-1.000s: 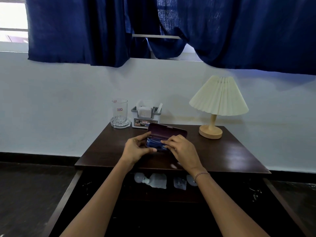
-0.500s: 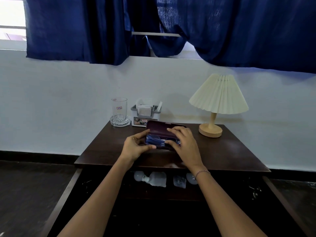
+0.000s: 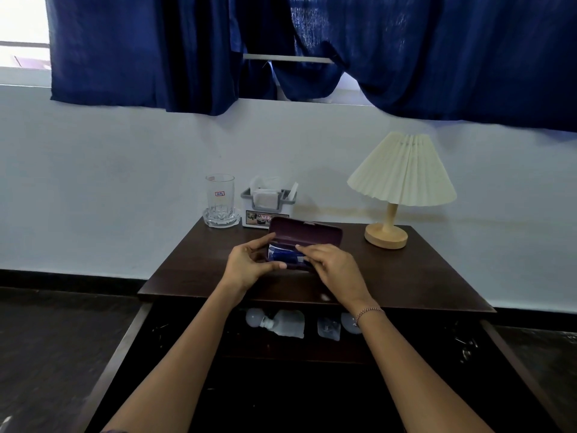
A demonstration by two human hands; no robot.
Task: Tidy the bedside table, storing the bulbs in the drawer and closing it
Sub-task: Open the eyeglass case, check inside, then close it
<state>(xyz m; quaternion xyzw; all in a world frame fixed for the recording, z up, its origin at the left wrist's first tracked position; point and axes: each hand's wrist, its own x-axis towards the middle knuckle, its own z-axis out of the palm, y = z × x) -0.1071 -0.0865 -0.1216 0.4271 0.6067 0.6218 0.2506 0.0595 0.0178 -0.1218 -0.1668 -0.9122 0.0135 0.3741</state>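
Maroon case (image 3: 307, 234) lies open near the table's (image 3: 406, 276) front edge, long axis left-right, lid raised behind the fingers. Left hand (image 3: 246, 267) grips its left end, right hand (image 3: 335, 270) its front. Bulbs (image 3: 254, 318) lie in the open drawer (image 3: 131, 332) below both wrists.

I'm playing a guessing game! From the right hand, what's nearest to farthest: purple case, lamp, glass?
1. The purple case, touched by the right hand, table middle.
2. The lamp, back right corner.
3. The glass, back left corner.
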